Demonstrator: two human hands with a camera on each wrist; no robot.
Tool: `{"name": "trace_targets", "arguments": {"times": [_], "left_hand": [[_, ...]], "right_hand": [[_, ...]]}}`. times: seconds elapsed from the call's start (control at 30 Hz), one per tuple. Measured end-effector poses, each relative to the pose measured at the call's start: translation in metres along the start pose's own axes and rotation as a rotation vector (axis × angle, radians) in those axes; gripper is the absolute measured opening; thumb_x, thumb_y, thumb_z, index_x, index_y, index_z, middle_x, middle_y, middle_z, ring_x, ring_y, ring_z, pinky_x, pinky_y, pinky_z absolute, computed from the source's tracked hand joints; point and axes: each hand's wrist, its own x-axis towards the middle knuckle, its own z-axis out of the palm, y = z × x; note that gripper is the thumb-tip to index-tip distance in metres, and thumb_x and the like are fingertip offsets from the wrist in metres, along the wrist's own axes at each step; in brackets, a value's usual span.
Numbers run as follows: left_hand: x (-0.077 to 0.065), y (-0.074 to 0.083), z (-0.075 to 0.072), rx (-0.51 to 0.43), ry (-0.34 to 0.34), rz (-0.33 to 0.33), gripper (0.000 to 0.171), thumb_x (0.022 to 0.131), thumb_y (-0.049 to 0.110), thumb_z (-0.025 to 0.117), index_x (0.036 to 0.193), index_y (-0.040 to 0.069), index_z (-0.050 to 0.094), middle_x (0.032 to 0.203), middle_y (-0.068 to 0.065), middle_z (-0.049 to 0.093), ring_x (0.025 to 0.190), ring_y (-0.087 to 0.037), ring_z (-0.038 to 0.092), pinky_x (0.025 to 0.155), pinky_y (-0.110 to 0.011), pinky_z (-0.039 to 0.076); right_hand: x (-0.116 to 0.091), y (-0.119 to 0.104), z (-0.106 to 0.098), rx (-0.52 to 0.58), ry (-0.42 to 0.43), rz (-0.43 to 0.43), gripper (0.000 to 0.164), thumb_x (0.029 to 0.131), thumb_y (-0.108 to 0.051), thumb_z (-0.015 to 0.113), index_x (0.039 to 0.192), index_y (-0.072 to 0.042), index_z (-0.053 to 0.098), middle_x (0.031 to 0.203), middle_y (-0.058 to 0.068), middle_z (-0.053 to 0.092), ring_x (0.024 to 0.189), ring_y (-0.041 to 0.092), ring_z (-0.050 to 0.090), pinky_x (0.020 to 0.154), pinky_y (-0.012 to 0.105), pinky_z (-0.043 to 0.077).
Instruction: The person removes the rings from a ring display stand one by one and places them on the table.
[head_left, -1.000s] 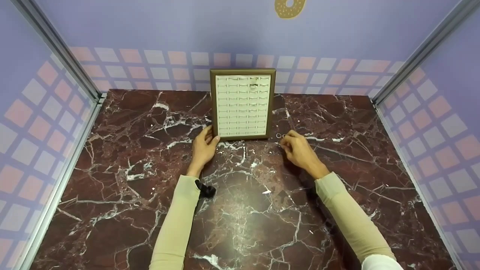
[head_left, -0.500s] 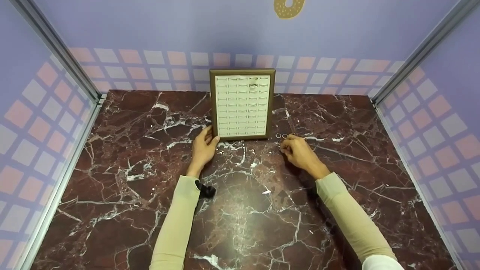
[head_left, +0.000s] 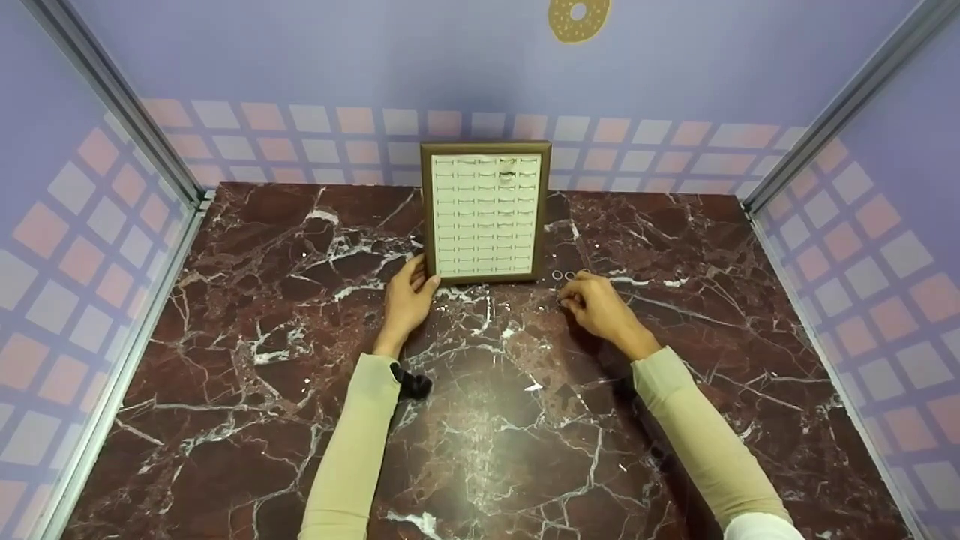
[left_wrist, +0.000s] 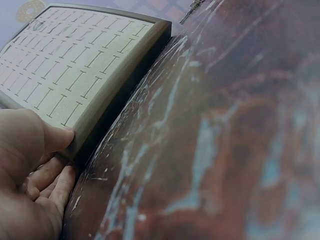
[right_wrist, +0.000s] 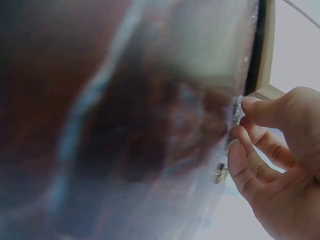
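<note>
A framed white ring display board stands upright on the marble table, with rows of slits across it. Two rings sit in its upper right slits, a dark-banded ring the lower. My left hand grips the board's lower left corner, thumb on the front of the frame, fingers at its side. My right hand is low at the tabletop, fingers bent and thumb near the index finger; I cannot tell whether it pinches anything. Just beyond its fingers lie a silver ring, a second ring and a gold ring.
Dark red marble table with white veins spreads all around. A purple back wall with pink and white squares rises close behind the board. Side walls with metal posts close off left and right.
My right hand has drawn back slightly toward me, and the gold ring has come into sight beyond its fingers. My left hand keeps its hold on the board, which stays put.
</note>
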Motion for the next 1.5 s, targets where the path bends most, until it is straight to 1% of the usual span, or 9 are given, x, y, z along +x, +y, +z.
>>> {"name": "trace_targets", "arguments": {"times": [0.13,0.33,0.53,0.7,0.87,1.07,1.3,1.4,1.5], "left_hand": [[0.001,0.000,0.000,0.011,-0.003,-0.015,0.055,0.104,0.003,0.067,0.156,-0.004,0.049,0.152,-0.028,0.057,0.143,-0.039,0.057,0.124,-0.038,0.049],[0.002,0.001,0.001,-0.001,0.008,-0.016,0.055,0.103,0.001,0.067,0.155,-0.004,0.050,0.150,-0.030,0.057,0.141,-0.041,0.058,0.123,-0.038,0.050],[0.001,0.000,0.001,0.002,0.016,-0.015,0.055,0.102,0.002,0.069,0.154,-0.004,0.052,0.149,-0.028,0.059,0.140,-0.040,0.059,0.122,-0.039,0.050],[0.001,-0.001,0.001,-0.006,0.026,0.003,0.054,0.101,0.001,0.069,0.152,-0.005,0.053,0.148,-0.029,0.059,0.140,-0.041,0.059,0.122,-0.039,0.050],[0.000,-0.001,0.002,0.005,0.023,-0.002,0.054,0.102,0.002,0.068,0.153,-0.005,0.052,0.149,-0.029,0.059,0.140,-0.040,0.059,0.122,-0.039,0.050],[0.001,-0.001,0.001,0.018,0.023,-0.009,0.055,0.103,0.003,0.068,0.155,-0.004,0.050,0.151,-0.028,0.058,0.141,-0.040,0.058,0.123,-0.038,0.050],[-0.001,0.000,0.000,0.030,0.018,-0.025,0.055,0.104,0.006,0.068,0.156,-0.003,0.050,0.151,-0.027,0.058,0.142,-0.039,0.058,0.123,-0.038,0.050],[-0.001,0.000,0.000,0.028,0.016,-0.018,0.055,0.104,0.006,0.068,0.155,-0.003,0.050,0.151,-0.027,0.058,0.142,-0.039,0.058,0.123,-0.038,0.049],[0.000,-0.001,0.001,0.021,0.022,-0.005,0.055,0.103,0.004,0.068,0.155,-0.004,0.051,0.150,-0.028,0.058,0.141,-0.040,0.059,0.122,-0.039,0.050]], "right_hand": [[0.008,-0.007,-0.007,0.021,0.054,0.013,0.008,0.091,0.007,0.075,0.095,0.002,0.080,0.086,0.014,0.067,0.076,0.023,0.063,0.066,0.033,0.059],[0.028,-0.019,-0.015,0.050,0.176,0.015,0.010,0.093,0.006,0.073,0.100,0.004,0.079,0.091,0.016,0.071,0.075,0.026,0.065,0.064,0.031,0.057],[0.055,-0.032,-0.021,0.103,0.337,-0.007,0.008,0.095,0.005,0.073,0.102,0.005,0.078,0.094,0.017,0.073,0.075,0.024,0.065,0.063,0.028,0.055],[0.079,-0.044,-0.025,0.134,0.420,-0.025,0.010,0.096,0.004,0.072,0.104,0.007,0.077,0.097,0.018,0.073,0.079,0.026,0.067,0.066,0.026,0.056],[0.098,-0.055,-0.026,0.149,0.467,-0.043,0.012,0.095,0.006,0.072,0.106,0.009,0.077,0.099,0.019,0.073,0.081,0.027,0.069,0.069,0.027,0.060],[0.118,-0.068,-0.024,0.148,0.485,-0.072,0.015,0.095,0.006,0.071,0.109,0.008,0.076,0.102,0.019,0.072,0.082,0.027,0.070,0.070,0.025,0.061],[0.136,-0.078,-0.019,0.161,0.520,-0.071,0.015,0.096,0.006,0.071,0.110,0.008,0.076,0.104,0.020,0.072,0.088,0.029,0.073,0.075,0.030,0.065],[0.143,-0.080,-0.017,0.169,0.544,-0.071,0.014,0.095,0.007,0.072,0.109,0.009,0.075,0.105,0.021,0.072,0.089,0.030,0.073,0.078,0.032,0.067],[0.148,-0.081,-0.015,0.160,0.555,-0.076,0.015,0.096,0.007,0.070,0.110,0.008,0.076,0.106,0.021,0.071,0.089,0.030,0.073,0.079,0.031,0.066]]}}
